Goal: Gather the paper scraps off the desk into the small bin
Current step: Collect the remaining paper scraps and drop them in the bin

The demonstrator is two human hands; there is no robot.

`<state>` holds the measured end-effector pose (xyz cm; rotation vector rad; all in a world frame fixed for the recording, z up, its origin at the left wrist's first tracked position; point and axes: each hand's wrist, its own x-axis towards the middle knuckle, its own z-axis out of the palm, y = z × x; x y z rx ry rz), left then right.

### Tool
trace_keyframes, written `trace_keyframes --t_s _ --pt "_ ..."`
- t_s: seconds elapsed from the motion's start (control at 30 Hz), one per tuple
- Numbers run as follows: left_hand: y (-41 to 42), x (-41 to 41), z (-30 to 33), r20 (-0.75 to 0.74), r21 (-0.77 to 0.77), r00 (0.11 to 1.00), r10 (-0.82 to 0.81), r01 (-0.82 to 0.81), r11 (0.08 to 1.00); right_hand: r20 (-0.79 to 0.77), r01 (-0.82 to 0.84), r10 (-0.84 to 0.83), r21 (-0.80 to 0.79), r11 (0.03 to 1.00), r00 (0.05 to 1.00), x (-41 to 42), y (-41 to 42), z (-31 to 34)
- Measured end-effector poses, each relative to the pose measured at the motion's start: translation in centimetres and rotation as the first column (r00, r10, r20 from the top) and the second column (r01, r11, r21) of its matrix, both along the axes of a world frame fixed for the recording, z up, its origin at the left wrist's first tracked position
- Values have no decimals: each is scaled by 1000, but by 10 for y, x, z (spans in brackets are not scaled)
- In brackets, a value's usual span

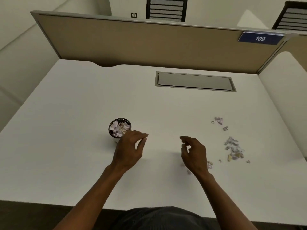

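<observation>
A small dark round bin (111,132) stands on the white desk (79,113), filled with pale lilac paper scraps (120,127). My left hand (129,149) hovers just right of and below the bin, fingers apart, holding nothing. My right hand (194,153) hangs over the desk's middle, fingers loosely curled and empty. A loose pile of scraps (234,150) lies to the right of my right hand. A smaller cluster of scraps (219,121) sits farther back. A few single scraps (209,164) lie close by my right wrist.
A grey cable hatch (194,81) is set into the desk at the back. A tan partition (132,42) closes off the far edge, with a blue "109" sign (260,38) at its right. A white side panel (285,90) bounds the right.
</observation>
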<state>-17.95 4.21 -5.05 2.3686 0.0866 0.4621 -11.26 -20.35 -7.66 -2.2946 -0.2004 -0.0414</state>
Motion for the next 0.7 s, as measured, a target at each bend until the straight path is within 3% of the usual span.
trace_keyframes --t_s 0.13,0.27,0.37,0.43,0.53,0.63,0.7 --pt "-54 2 -28 -232 -27 951 -202 202 979 -54 226 -254 -309 924 966 -19 -81 -19" --pt "-92 8 -53 -380 -55 877 -293 295 954 -206 199 -306 -420 886 930 -33 -108 -33" --pt "-97 13 -64 -374 -33 884 -279 288 957 -230 48 -172 -461 886 958 -41 -90 -40" --pt "-127 27 -65 -379 -15 847 -372 396 918 -221 66 -186 -459 886 957 -52 -105 -42" --pt "-122 34 -71 -344 -22 875 -340 355 935 -190 -6 -77 -400 917 979 -51 -95 -46" --pt "-126 44 -78 -317 13 888 -333 355 935 -101 210 -268 -387 898 958 -27 -122 -40" --pt "-129 48 -82 -311 48 891 -330 361 931 -95 271 -347 -450 851 933 -11 -145 -36"
